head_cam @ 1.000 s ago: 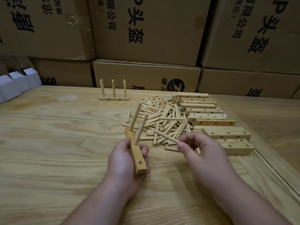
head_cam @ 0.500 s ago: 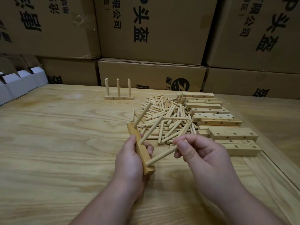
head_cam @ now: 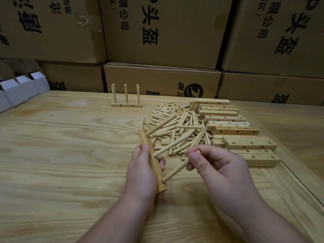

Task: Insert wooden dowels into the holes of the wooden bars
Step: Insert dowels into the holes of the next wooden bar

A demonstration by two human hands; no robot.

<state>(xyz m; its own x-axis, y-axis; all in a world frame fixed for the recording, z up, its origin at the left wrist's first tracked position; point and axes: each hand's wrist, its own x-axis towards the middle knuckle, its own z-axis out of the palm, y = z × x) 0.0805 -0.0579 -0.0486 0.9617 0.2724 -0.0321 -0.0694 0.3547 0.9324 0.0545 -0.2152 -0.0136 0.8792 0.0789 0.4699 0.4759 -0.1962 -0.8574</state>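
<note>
The left hand (head_cam: 142,170) is wrapped around a wooden bar (head_cam: 152,161), fingers curled round its middle and holding it above the table (head_cam: 61,163). The bar's long axis runs from the near end by the wrist away toward the pile of dowels (head_cam: 177,130). Two dowels already stick out of its right face, angling up and right. The right hand (head_cam: 215,165) pinches a third dowel (head_cam: 175,170) between thumb and fingertips at its far end. The dowel slants down and left, its free tip right at the hole near the bar's near end. Whether it has entered, I can't tell. The push looks set to go along the dowel's own line, leftward into the bar. Spare bars (head_cam: 245,137) lie along the table's right edge, and a finished piece (head_cam: 126,104) stands near the far edge.
</note>
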